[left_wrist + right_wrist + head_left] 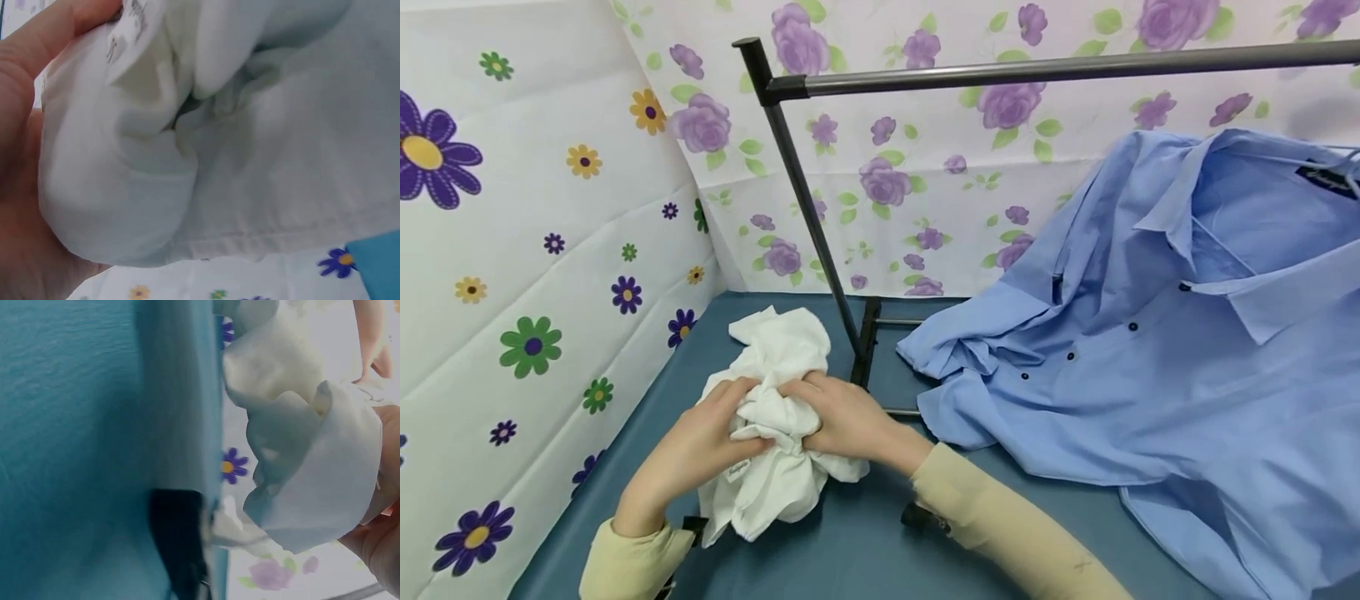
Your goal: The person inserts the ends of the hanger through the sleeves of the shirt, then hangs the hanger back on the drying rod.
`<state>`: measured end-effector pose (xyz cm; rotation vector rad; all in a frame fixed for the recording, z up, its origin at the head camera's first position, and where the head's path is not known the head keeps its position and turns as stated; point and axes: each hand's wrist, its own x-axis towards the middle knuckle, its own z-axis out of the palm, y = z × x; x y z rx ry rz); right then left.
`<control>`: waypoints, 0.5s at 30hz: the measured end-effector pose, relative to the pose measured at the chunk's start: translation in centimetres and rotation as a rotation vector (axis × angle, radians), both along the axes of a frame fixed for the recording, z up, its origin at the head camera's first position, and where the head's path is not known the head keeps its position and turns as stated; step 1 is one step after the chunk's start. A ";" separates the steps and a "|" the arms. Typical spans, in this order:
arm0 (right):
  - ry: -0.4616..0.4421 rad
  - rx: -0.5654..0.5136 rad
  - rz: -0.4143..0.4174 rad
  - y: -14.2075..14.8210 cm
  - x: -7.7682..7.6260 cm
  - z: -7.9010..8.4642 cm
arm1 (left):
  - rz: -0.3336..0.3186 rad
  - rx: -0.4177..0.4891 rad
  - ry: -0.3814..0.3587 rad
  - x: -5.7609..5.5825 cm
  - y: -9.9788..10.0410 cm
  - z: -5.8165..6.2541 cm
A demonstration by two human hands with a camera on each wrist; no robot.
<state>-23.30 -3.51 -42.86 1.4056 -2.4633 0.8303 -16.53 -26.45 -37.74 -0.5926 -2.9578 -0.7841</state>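
Note:
Both hands grip a bunched white cloth (782, 333), crumpled into thick folds with its lower part hanging loose. My left hand (688, 450) holds its left side, thumb pointing inward across the folds. From the other side my right hand (846, 421) grasps it, fingers sunk into the material. A small label (739, 469) with dark print shows near the left thumb. In the left wrist view, the cloth (119, 187) bulges against the palm. The right wrist view has a loose fold of it (319, 475) beside the fingers, over the blue-green surface.
A dark metal clothes rack (808, 192) stands behind the hands, its top bar running right. A light blue button-up shirt (1097, 392) hangs at the right, its lower part spread near the blue-green table (880, 550). Flower-patterned sheets (550, 317) enclose the left and back.

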 end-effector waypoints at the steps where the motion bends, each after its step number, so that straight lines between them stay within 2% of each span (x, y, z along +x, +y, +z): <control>1: 0.015 -0.013 -0.004 0.5 0.0 0.5 | -0.011 0.001 0.022 -0.1 0.4 0.4; 6: 0.121 -0.077 -0.014 2.7 0.2 2.8 | -0.050 -0.003 0.151 0.0 2.2 2.2; 15: 0.298 -0.218 -0.054 7.2 1.8 7.4 | -0.142 0.025 0.389 0.4 5.8 5.5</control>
